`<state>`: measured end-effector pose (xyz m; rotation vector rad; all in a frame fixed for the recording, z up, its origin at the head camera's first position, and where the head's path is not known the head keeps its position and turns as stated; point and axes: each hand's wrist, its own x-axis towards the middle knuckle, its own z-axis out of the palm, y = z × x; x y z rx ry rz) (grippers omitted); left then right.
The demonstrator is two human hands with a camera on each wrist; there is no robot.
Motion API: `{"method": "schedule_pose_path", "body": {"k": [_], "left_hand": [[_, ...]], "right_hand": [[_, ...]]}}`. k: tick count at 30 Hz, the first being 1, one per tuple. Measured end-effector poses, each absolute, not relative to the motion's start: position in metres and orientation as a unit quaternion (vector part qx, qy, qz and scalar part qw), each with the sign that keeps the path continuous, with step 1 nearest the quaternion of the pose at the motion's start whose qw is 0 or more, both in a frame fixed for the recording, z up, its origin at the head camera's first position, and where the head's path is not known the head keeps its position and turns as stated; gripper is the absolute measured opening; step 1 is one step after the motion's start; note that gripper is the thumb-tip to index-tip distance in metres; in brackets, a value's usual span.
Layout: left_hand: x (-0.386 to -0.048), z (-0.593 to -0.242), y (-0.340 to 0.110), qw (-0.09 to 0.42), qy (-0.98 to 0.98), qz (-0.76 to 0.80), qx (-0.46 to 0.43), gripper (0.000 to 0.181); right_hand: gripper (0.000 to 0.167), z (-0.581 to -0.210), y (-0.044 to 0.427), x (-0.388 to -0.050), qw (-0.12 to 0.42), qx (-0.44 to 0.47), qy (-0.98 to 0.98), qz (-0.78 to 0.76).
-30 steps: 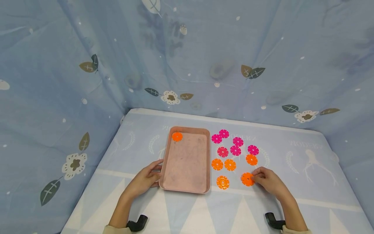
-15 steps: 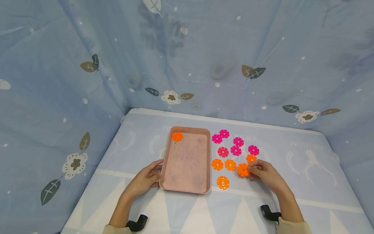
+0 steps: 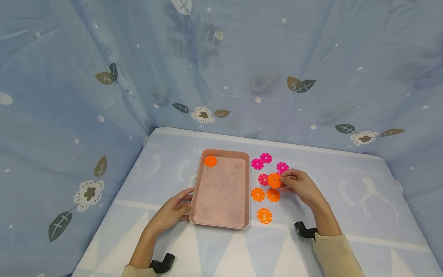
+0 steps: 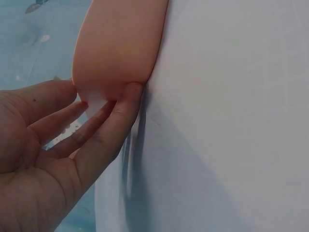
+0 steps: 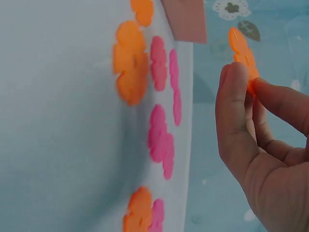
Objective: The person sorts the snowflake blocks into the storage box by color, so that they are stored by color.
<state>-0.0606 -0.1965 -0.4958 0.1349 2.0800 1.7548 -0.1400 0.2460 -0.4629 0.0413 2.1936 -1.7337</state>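
There were six orange discs and six pink ones, one tray [image 3: 221, 192], and two hands. One orange disc [image 3: 210, 161] lay in the tray's far left corner. Another, the held disc [image 3: 274, 180], was pinched between the thumb and fingers of the right hand [image 3: 302, 187], raised over the discs right of the tray.

Four more orange discs lay on the surface [image 3: 221, 254]: a side-by-side pair [image 3: 273, 195] beside the tray's right wall, a single disc [image 3: 264, 216] nearer, and a last disc [image 5: 138, 212] seen from the right wrist but hidden by the right hand in the head view. The pink discs [image 3: 257, 164] lay mostly farther off; the right wrist view showed all six, one redder than the rest.

The left hand [image 3: 169, 211] gripped the tray's left wall close to the near corner, fingers and thumb bent against it.

The surface was covered in pale blue and white, with triangles along the near side and faint lettering and sprigs farther back. Blue curtains [image 3: 228, 69] printed with leaves and white flowers rose at the far, left and right sides. Both sleeves [image 3: 333, 252] were beige; a black mount [image 3: 163, 263] sat at each wrist.
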Motion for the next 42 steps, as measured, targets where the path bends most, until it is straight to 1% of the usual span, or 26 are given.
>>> {"method": "schedule_pose_path", "body": {"k": [11,22,27,33,42], "left_hand": [[-0.061,-0.496,-0.196,0.207,0.745,0.633,0.045,0.056],[-0.060,-0.497,-0.196,0.207,0.737,0.641,0.044,0.055],[-0.060,-0.496,-0.196,0.208,0.735,0.644,0.046,0.055],[-0.060,-0.496,-0.196,0.207,0.736,0.643,0.049,0.055],[-0.060,-0.497,-0.197,0.207,0.736,0.642,0.047,0.055]], "right_hand": [[0.030,-0.449,0.206,-0.179,0.155,-0.001,0.754,-0.638],[0.025,-0.438,0.142,-0.211,0.122,0.004,0.706,-0.698],[0.023,-0.444,0.111,-0.220,0.112,0.025,0.685,-0.719],[0.023,-0.460,0.080,-0.223,0.117,0.075,0.639,-0.756],[0.019,-0.487,0.058,-0.223,0.122,0.124,0.640,-0.749]]}}
